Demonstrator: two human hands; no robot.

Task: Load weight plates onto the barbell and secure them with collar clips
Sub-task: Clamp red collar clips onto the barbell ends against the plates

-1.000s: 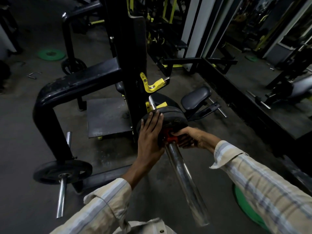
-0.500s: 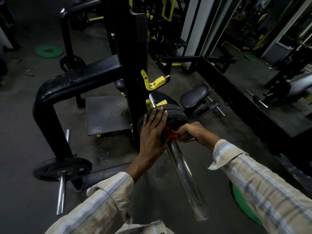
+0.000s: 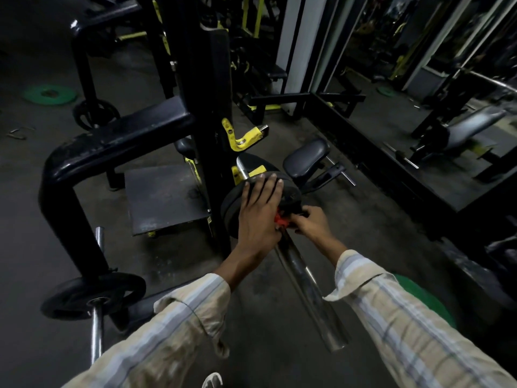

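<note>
Two black weight plates (image 3: pixel 233 208) sit stacked on the chrome barbell sleeve (image 3: pixel 310 292), close against the black rack upright (image 3: pixel 207 113), with the bare end of the sleeve running toward the camera. Left hand (image 3: pixel 258 217) lies flat on the outer plate face, fingers straight and pressed close together, fingertips at the plate's upper rim. Right hand (image 3: pixel 312 224) pinches the red collar clip (image 3: pixel 279 220) with curled fingers, the clip seated on the sleeve directly against the outer plate; a green plate (image 3: pixel 425 298) lies on the floor beneath the right sleeve.
</note>
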